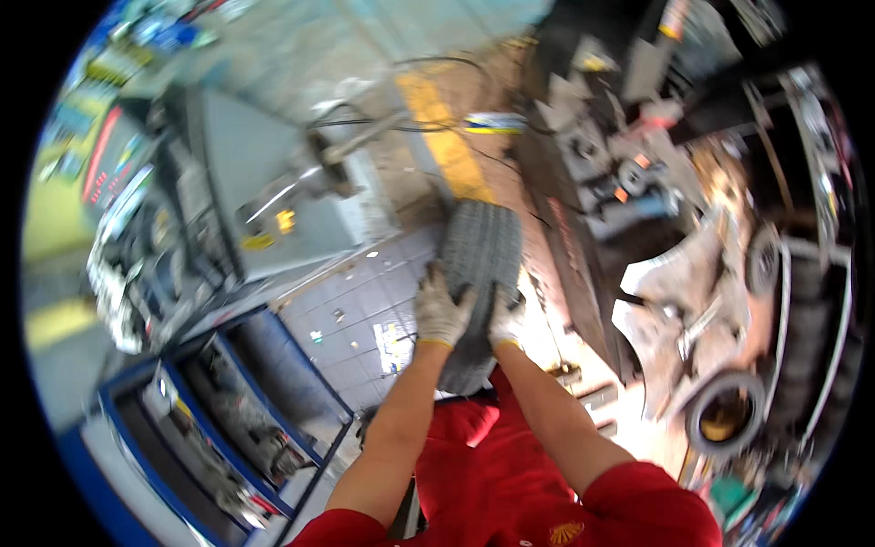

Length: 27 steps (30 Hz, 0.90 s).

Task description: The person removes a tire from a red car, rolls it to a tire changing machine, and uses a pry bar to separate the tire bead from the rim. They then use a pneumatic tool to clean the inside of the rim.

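A dark grey car tyre [483, 244] stands on edge in front of me, its tread facing up and its near end close to my body. My left hand [443, 312], in a pale glove with a yellow cuff, grips the tyre's left side. On the opposite side, my right hand [507, 319] presses against the sidewall in a matching glove. The tyre is held between the two hands. Its underside is hidden, and I cannot tell whether it touches the floor. Blur softens the edges of tyre and fingers.
A grey machine [251, 173] with a metal arm stands left of the tyre. Blue-framed shelves [290, 340] with tools are lower left. At right are bare metal parts [674, 287], another tyre [758, 401] and a white-framed rack [779, 337]. Cables [365, 121] cross the floor ahead.
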Each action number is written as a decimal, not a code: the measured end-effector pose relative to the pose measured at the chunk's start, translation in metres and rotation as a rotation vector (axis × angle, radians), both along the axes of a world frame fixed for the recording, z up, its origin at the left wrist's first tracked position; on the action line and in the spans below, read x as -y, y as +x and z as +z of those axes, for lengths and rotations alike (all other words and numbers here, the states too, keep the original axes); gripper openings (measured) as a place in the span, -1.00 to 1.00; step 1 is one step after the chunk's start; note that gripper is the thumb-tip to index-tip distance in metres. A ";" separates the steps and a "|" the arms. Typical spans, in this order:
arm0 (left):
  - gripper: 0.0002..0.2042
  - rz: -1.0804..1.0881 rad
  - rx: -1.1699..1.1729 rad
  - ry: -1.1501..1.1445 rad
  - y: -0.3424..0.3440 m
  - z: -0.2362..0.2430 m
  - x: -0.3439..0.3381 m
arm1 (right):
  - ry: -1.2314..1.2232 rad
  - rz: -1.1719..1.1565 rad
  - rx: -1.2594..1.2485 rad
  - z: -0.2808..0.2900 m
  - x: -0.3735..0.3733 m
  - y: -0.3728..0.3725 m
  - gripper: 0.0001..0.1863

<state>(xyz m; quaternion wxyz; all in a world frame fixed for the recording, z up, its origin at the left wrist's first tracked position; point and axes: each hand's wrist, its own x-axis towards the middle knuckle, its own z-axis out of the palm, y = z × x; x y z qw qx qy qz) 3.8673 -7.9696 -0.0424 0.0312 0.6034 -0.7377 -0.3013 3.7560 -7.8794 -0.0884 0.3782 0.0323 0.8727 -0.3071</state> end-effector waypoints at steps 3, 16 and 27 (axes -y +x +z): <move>-0.03 -0.156 0.033 -0.057 -0.013 -0.010 0.025 | -0.089 -0.121 -0.032 -0.027 0.000 0.002 -0.05; -0.03 -1.038 0.034 -0.019 -0.095 -0.003 0.040 | -0.152 -1.039 -0.036 -0.029 -0.028 0.050 -0.09; -0.28 -1.629 -0.189 -0.144 -0.166 -0.013 -0.068 | -0.492 -1.871 0.042 -0.058 -0.082 0.061 -0.02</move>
